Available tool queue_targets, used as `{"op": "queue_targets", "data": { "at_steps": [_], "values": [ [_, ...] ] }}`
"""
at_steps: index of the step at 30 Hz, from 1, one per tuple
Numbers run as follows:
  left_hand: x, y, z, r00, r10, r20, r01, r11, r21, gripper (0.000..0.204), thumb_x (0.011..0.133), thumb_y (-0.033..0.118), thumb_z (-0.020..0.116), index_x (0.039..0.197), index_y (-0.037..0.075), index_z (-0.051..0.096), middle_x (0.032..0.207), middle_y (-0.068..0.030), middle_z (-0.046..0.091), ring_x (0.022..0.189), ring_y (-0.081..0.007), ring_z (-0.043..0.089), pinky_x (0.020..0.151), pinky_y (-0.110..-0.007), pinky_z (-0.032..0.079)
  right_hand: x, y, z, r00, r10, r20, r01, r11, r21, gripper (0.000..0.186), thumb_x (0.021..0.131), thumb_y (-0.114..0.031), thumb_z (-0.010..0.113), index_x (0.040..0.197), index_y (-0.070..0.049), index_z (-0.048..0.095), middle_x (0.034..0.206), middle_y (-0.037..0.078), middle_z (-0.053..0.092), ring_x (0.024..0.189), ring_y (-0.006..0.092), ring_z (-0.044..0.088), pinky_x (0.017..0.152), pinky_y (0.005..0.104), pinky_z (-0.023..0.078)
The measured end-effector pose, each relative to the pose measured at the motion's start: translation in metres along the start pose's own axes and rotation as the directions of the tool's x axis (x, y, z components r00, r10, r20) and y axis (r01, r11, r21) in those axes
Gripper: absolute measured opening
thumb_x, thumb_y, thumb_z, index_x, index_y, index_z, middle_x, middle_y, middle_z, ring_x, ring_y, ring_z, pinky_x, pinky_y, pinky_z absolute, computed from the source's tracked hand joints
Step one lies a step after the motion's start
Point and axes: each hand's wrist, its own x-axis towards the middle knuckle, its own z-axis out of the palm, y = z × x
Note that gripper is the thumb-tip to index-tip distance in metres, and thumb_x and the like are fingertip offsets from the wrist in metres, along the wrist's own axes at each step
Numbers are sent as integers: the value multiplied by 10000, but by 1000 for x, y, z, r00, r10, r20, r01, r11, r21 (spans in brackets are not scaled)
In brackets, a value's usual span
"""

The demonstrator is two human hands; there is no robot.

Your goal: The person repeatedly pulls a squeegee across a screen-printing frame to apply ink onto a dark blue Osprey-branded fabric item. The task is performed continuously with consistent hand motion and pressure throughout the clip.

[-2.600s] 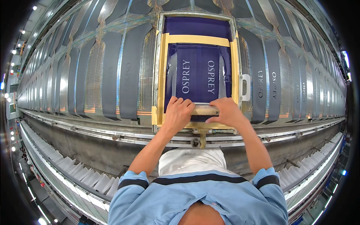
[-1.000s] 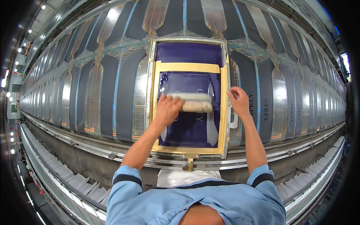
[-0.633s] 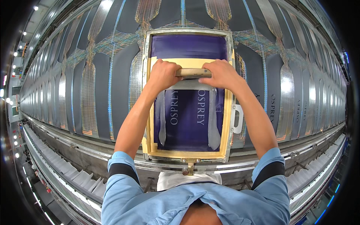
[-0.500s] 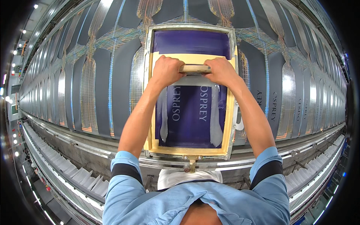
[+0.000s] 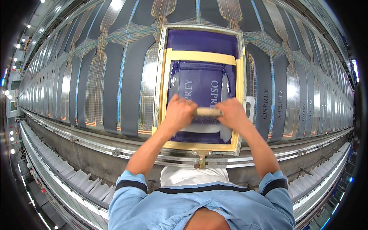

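A printing screen frame [image 5: 163, 96] with yellow tape round a dark purple mesh lies on a long table. Both hands grip a wooden-handled squeegee [image 5: 209, 112] across the mesh, in its near half. My left hand [image 5: 179, 113] holds the handle's left end, my right hand [image 5: 230, 113] its right end. A pale smear of ink [image 5: 205, 127] shows on the mesh just below the squeegee. The blade itself is hidden under my hands.
Several dark grey fabric strips [image 5: 132, 76] lie side by side along the table, left and right of the frame; those to the right [image 5: 273, 103] carry printed lettering. A metal rail [image 5: 115, 147] runs along the table's near edge. Racks of white pieces [image 5: 82, 180] sit lower left.
The squeegee and both hands have come from the far end of the mesh down toward me, into the near half of the screen.
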Motion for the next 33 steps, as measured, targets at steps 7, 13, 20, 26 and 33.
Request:
{"op": "queue_targets", "data": {
  "at_steps": [7,13,20,26,33],
  "values": [
    [152,-88,-17,994,4,-114,3,998,65,170,733,280,840,758,149,735,736,-61,718,743,-281,702,810,-430,479,142,101,-33,991,46,-126,-35,996,85,249,779,-262,830,952,-107,743,881,157,735,879,387,701,815,478,552],
    [158,-94,-13,996,-80,-32,81,997,-1,231,722,318,860,812,135,753,733,-79,712,757,-307,697,793,-443,488,154,96,-32,985,166,-55,-159,980,123,259,763,-261,841,955,-112,754,905,157,750,889,385,719,819,473,575],
    [74,-52,14,997,-14,-82,6,996,-92,136,742,222,818,765,131,720,763,-77,712,750,-294,693,789,-450,480,74,47,-4,992,108,-64,-101,990,102,239,761,-245,838,942,-125,738,821,149,721,833,368,705,770,475,545],
    [-72,36,26,995,-22,-96,16,998,-66,264,661,105,823,905,150,732,882,-4,701,817,-231,650,822,-395,446,-64,-48,33,995,89,50,-94,990,107,449,765,-312,861,1122,-90,705,1038,101,725,1035,287,668,945,424,471],
    [-91,50,23,995,-32,-97,30,999,-25,395,622,82,801,1006,146,734,1014,12,710,920,-215,623,846,-385,429,-47,59,27,534,471,-702,-423,868,260,362,939,-377,723,1129,-69,705,1063,180,730,1062,355,669,922,452,509]
  ]
}}
